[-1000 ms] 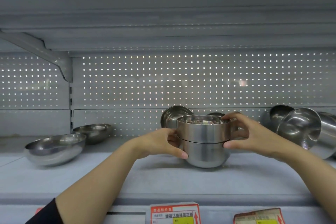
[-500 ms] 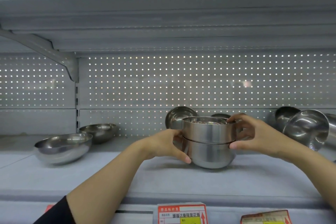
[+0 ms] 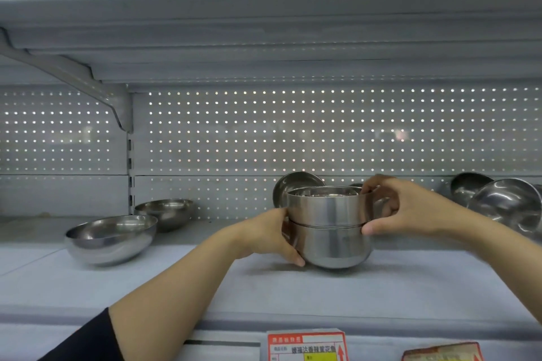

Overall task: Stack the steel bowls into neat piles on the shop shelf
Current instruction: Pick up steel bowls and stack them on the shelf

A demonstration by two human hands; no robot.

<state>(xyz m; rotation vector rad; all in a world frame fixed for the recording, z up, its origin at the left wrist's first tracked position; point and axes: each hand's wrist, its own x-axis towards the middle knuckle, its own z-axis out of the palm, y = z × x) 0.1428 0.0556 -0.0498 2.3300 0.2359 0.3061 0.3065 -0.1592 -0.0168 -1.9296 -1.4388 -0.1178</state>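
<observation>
Shelf (image 3: 381,287): both hands' grip curled round stacked bowls (image 3: 330,226); loose bowls (image 3: 111,239) flank.

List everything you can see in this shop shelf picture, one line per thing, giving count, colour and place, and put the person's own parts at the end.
stacked bowls: two, steel, nested upright at the middle of the shelf, between both hands
wide bowls: two, steel, upright on the left, one behind the other
tilted bowl: one, steel, on edge behind the stack against the back panel
right-hand bowls: at least two, steel, tipped at the right edge; exact count unclear
shelf: one, pale grey, carries all the bowls
back panel: pale grey, perforated, behind the shelf
bracket: one, grey, upper left
price labels: two, red-edged, on the shelf's front edge
left hand: grips the stack's left side
right hand: grips the stack's upper right rim
</observation>
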